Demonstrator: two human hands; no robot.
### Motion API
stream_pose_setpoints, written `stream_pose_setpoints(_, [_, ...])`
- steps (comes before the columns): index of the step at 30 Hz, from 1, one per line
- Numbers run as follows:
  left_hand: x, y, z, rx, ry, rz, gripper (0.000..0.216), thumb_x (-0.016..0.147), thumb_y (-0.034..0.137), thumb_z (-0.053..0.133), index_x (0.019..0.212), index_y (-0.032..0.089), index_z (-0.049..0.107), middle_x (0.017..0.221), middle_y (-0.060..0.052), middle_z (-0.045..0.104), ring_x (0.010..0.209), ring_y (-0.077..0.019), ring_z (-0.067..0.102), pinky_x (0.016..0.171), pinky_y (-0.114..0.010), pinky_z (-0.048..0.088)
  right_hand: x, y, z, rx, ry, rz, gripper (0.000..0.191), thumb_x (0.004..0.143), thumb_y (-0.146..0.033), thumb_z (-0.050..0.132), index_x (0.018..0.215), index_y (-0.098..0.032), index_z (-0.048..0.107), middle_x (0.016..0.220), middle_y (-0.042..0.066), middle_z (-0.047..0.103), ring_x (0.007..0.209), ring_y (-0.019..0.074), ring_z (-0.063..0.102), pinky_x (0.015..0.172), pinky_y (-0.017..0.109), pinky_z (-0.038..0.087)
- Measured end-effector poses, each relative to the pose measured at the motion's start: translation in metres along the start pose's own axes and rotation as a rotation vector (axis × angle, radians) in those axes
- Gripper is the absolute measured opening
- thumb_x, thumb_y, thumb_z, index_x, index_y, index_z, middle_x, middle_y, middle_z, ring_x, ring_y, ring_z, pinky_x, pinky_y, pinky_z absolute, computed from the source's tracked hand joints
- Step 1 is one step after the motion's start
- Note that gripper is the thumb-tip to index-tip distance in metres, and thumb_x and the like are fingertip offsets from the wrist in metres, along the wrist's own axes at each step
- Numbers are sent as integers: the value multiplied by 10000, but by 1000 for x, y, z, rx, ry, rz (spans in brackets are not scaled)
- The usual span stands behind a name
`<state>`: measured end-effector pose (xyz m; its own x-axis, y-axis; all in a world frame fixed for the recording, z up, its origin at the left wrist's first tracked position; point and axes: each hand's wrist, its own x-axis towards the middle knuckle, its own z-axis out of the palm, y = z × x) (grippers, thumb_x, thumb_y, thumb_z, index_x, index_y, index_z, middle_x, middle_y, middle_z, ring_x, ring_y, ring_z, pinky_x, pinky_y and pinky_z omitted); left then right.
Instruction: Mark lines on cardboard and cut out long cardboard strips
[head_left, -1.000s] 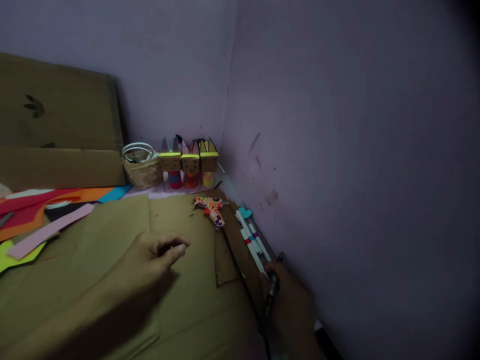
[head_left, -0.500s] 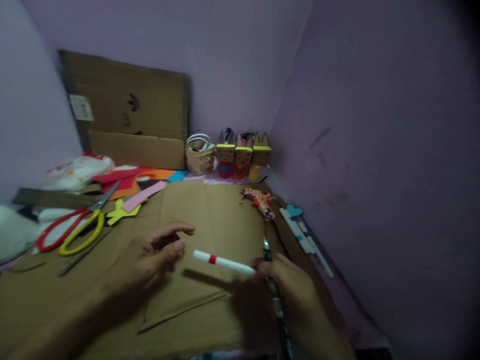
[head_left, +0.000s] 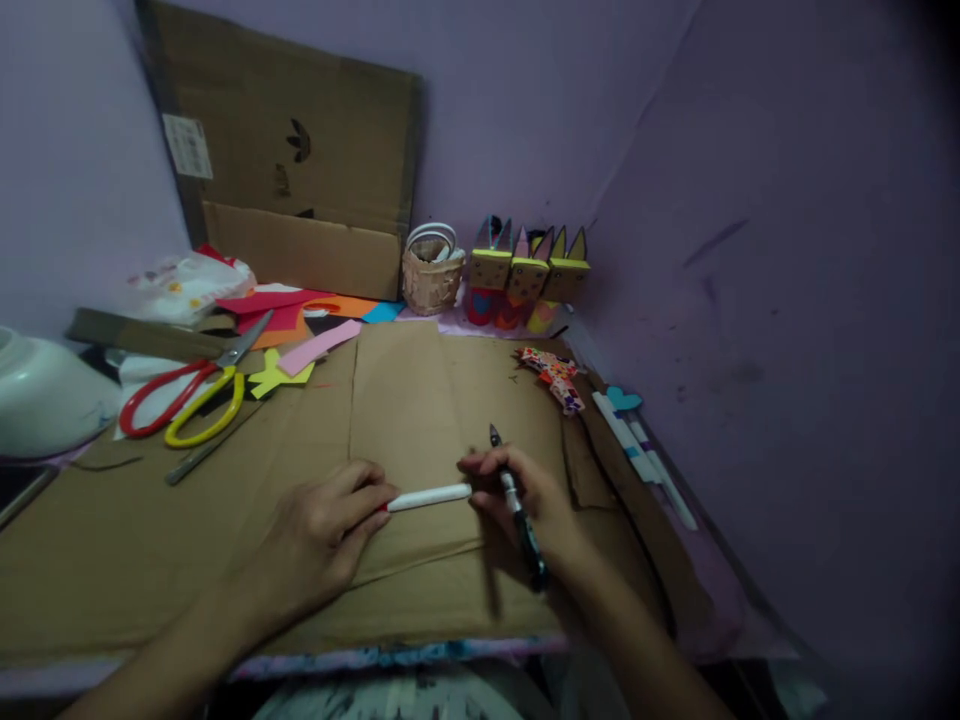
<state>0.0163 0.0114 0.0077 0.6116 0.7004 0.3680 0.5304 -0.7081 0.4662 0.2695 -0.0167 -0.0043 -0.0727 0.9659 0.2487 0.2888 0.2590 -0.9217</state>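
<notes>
My left hand (head_left: 330, 520) is closed around the red-banded end of a white marker (head_left: 429, 497), held level above the cardboard sheet (head_left: 405, 400). In my right hand (head_left: 529, 500) a black pen (head_left: 525, 530) rests between the fingers, its tip pointing up and away. The right fingertips are at the marker's free end; whether they touch it I cannot tell. Left of my hands lie scissors (head_left: 202, 390) with one red and one yellow handle, open-bladed on paper scraps.
A cardboard box panel (head_left: 352, 130) leans on the back wall beside a small woven basket (head_left: 433, 280) and several decorated cups (head_left: 529, 275). A patterned paper piece (head_left: 553, 378) lies right of centre. White markers (head_left: 624, 440) lie along the right wall. A white container (head_left: 49, 390) stands left.
My left hand has moved from open to gripping the marker's red-banded end. The right hand has shifted left and forward, its fingers at the marker's other end. The view has tilted down.
</notes>
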Motion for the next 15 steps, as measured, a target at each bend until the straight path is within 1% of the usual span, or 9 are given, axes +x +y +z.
stream_pose_setpoints(3, [-1, 0, 2, 10, 6, 57, 230, 923, 134, 454, 1071, 204, 616, 977, -43, 588, 860, -137, 594, 710, -240, 457, 1, 3, -9, 69, 116, 57, 151, 831, -282, 604, 846, -238, 460, 940, 80, 718, 888, 207, 710, 779, 354, 546])
stream_pose_setpoints(5, [-1, -1, 2, 15, -3, 87, 264, 919, 114, 457, 1116, 212, 605, 983, -42, 575, 858, -133, 585, 695, -237, 450, 2, 5, -13, 94, 156, 89, 167, 826, -311, 605, 830, -236, 456, 902, 78, 721, 841, 207, 720, 746, 346, 554])
stream_pose_setpoints(10, [-3, -4, 4, 55, -12, 99, 342, 902, 85, 496, 1195, 240, 578, 992, -31, 552, 868, -128, 565, 695, -239, 438, 2, 6, -9, 127, 185, 146, 157, 775, -277, 619, 781, -228, 470, 817, 54, 724, 765, 181, 715, 670, 289, 541])
stream_pose_setpoints(13, [-2, -5, 5, 89, -18, 109, 359, 895, 88, 517, 1202, 262, 578, 967, -20, 543, 842, -120, 554, 683, -237, 430, 2, 6, -6, 134, 177, 174, 126, 758, -237, 610, 765, -221, 485, 784, 40, 720, 689, 153, 688, 575, 237, 495])
stream_pose_setpoints(15, [-1, -6, 5, 88, -24, 116, 355, 900, 98, 509, 1198, 275, 581, 946, -14, 541, 819, -113, 552, 661, -225, 427, 2, 7, -6, 130, 171, 179, 100, 747, -212, 606, 768, -216, 508, 781, 32, 714, 653, 134, 659, 551, 223, 466])
